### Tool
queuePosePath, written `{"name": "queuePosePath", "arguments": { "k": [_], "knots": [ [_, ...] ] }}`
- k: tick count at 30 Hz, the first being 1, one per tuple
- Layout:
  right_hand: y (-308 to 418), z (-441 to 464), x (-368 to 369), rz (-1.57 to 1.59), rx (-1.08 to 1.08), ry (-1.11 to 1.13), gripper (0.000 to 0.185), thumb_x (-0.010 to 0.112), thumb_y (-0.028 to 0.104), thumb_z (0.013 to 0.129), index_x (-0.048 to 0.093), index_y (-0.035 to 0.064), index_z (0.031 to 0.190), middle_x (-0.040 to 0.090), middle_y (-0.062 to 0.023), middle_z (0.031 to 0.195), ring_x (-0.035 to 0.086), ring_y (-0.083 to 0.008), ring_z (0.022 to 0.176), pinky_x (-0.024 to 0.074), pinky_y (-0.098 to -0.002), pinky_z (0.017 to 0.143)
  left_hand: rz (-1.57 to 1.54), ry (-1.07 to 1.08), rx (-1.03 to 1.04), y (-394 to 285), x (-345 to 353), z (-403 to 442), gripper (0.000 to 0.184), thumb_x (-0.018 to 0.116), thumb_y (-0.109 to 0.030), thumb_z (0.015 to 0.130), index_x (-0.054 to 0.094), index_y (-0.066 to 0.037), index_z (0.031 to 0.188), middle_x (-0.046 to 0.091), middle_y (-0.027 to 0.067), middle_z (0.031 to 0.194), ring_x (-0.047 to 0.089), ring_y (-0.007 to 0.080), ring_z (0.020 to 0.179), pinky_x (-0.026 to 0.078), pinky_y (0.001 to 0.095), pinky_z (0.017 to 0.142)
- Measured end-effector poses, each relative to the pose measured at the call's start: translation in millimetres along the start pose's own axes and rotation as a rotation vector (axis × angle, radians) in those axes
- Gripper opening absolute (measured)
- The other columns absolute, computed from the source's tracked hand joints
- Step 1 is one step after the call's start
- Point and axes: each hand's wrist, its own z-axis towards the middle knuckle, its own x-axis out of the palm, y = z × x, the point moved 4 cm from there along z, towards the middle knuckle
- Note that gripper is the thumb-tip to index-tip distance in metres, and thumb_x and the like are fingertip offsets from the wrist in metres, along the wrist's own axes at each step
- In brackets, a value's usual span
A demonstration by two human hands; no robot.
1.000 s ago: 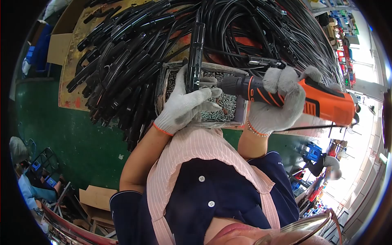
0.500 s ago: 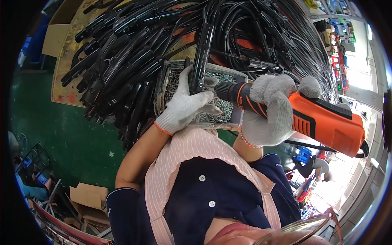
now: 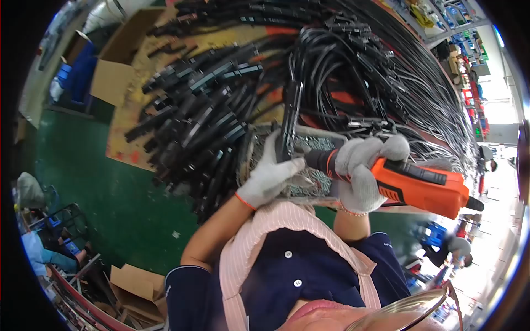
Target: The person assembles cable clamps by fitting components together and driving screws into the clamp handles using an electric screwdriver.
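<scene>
My gloved left hand [image 3: 270,177] is closed round the lower end of a black plastic handle with a cable [image 3: 291,113], holding it roughly upright over a tray [image 3: 244,163] of small metal screws [image 3: 326,185]. In my gloved right hand [image 3: 361,172] is an orange and black power screwdriver [image 3: 422,188], gripped near its front. Its black nose points left at the handle's lower end, close to my left fingertips. Whether the bit touches a screw there is hidden.
Many similar black handles [image 3: 212,83] lie piled on the worn yellow table [image 3: 124,129], their black cables [image 3: 408,94] bunched to the right. Open cardboard boxes [image 3: 135,287] stand on the green floor [image 3: 72,149]. Other people are partly visible at both sides.
The whole view has shifted, so hands, tray and pile appear lower and farther right. Both hands keep their holds, and the screwdriver stays against or close to the handle's lower end.
</scene>
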Motion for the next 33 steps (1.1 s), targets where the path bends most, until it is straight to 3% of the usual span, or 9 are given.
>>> {"name": "queuePosePath", "arguments": {
  "k": [6, 9, 11, 13, 15, 19, 21, 26, 33],
  "knots": [
    [62, -1, -24, 0.259, -0.356, -0.27, 0.072, 0.05, -0.009, 0.083, 0.03, 0.0114, 0.149, 0.05, -0.0105, 0.125, 0.041, -0.0075, 0.064, 0.0395, -0.0201, 0.046, 0.617, -0.178, -0.045, -62, 16, -21, 0.084, 0.074, -0.012, 0.082, 0.024, -0.004, 0.149, 0.057, 0.0114, 0.102, 0.064, 0.0205, 0.073, 0.057, 0.0324, 0.065],
    [53, -9, -46, 0.084, 0.071, -0.563, 0.067, 0.052, -0.003, 0.087, 0.029, 0.0071, 0.15, 0.052, -0.0117, 0.115, 0.048, -0.0109, 0.066, 0.0434, -0.0241, 0.049, 1.638, -0.165, 0.18, -134, 31, -32, 0.067, 0.067, -0.027, 0.087, 0.036, -0.013, 0.145, 0.067, 0.016, 0.094, 0.07, 0.0301, 0.082, 0.056, 0.0414, 0.077],
    [30, -29, -66, -0.162, 0.636, -0.521, 0.072, 0.058, -0.003, 0.086, 0.026, 0.0089, 0.149, 0.055, -0.0134, 0.1, 0.06, -0.0174, 0.07, 0.0504, -0.0294, 0.055, 1.949, -0.098, 0.043, -172, 43, -35, 0.058, 0.067, -0.026, 0.088, 0.043, -0.022, 0.14, 0.068, 0.0192, 0.106, 0.069, 0.0362, 0.095, 0.056, 0.0443, 0.082],
    [-2, -50, -63, -0.46, 0.668, -0.365, 0.077, 0.063, -0.001, 0.086, 0.022, 0.008, 0.151, 0.052, -0.0144, 0.109, 0.061, -0.0174, 0.072, 0.053, -0.0312, 0.057, 2.18, -0.097, 0.054, -204, 52, -35, 0.053, 0.066, -0.023, 0.088, 0.046, -0.025, 0.138, 0.067, 0.0182, 0.113, 0.067, 0.0376, 0.101, 0.055, 0.0458, 0.086],
    [-29, -76, -69, -0.435, 0.834, -0.298, 0.088, 0.063, -0.006, 0.084, 0.012, 0.011, 0.154, 0.046, -0.0137, 0.124, 0.062, -0.0185, 0.077, 0.0559, -0.031, 0.063, 2.206, -0.091, 0.176, -235, 36, -29, 0.056, 0.064, -0.023, 0.089, 0.045, -0.028, 0.141, 0.063, 0.0149, 0.127, 0.063, 0.0359, 0.113, 0.052, 0.0442, 0.095],
    [-34, -78, -65, -1.203, 0.604, 0.214, 0.079, 0.077, 0.023, 0.082, 0.036, 0.0036, 0.146, 0.047, -0.0192, 0.135, 0.054, -0.0345, 0.117, 0.0463, -0.0419, 0.099, 2.112, -0.366, 0.08, -282, 15, -30, 0.06, 0.066, -0.029, 0.088, 0.044, -0.027, 0.143, 0.061, 0.0145, 0.133, 0.061, 0.0357, 0.118, 0.047, 0.0422, 0.1],
    [-8, -38, -51, -1.486, 0.362, 0.283, 0.061, 0.078, 0.023, 0.08, 0.054, 0.0034, 0.131, 0.057, -0.0161, 0.129, 0.056, -0.0358, 0.116, 0.0475, -0.0433, 0.097, 2.165, -0.302, 0.18, -301, -3, -32, 0.051, 0.065, -0.034, 0.089, 0.053, -0.021, 0.137, 0.062, 0.0141, 0.13, 0.059, 0.0347, 0.12, 0.047, 0.0413, 0.101],
    [-18, 38, -59, -1.232, 0.282, 0.246, 0.058, 0.078, 0.018, 0.08, 0.055, 0.0049, 0.131, 0.058, -0.0164, 0.126, 0.057, -0.0359, 0.116, 0.0475, -0.043, 0.098, 2.086, -0.535, 0.38, -355, -40, -15, 0.041, 0.06, -0.038, 0.093, 0.063, -0.016, 0.126, 0.066, 0.0136, 0.122, 0.061, 0.0302, 0.117, 0.047, 0.0404, 0.1],
    [-177, 169, -68, -1.405, 0.01, 0.685, 0.04, 0.065, 0.029, 0.091, 0.06, 0.0078, 0.124, 0.064, -0.0116, 0.116, 0.061, -0.0326, 0.108, 0.0507, -0.0416, 0.092, 2.356, -0.338, 0.252, -367, -139, 90, 0.032, 0.052, -0.025, 0.095, 0.062, -0.028, 0.125, 0.069, 0.0176, 0.104, 0.067, 0.0383, 0.097, 0.053, 0.0487, 0.085]
  ]
}}
